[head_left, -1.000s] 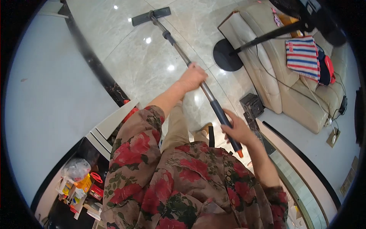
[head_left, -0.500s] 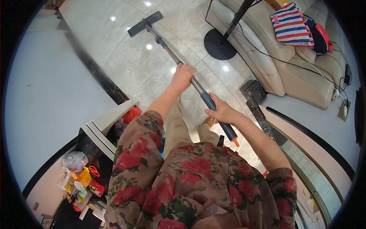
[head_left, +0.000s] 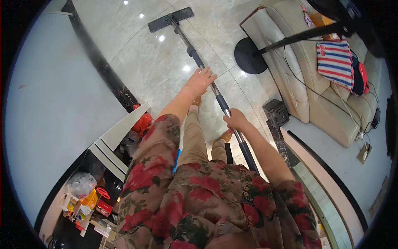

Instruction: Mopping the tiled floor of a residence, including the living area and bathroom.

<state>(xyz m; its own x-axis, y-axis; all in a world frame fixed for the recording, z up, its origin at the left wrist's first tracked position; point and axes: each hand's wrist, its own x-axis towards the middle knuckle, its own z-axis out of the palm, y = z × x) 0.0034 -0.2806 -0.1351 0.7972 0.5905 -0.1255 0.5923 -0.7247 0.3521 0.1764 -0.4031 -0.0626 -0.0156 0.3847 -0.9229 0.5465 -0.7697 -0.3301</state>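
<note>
Near the left edge of the glossy black surface sit three packages: one crumpled clear plastic bag, one yellow box and one red box – what they hold is too small to tell. On the beige leather sofa, toward its right side, lies one red, white and blue striped bag, its contents hidden.

One flat mop with a metal pole and dark grips slants beneath two hands; its single dark grey rectangular head rests on the pale marble-tiled floor, well ahead of both. The left hand lies over the upper pole, fingers spread – whether they close round it, I cannot tell. Lower down, the right hand wraps the bare metal. Two tan shoes stand left of the pole.
</note>
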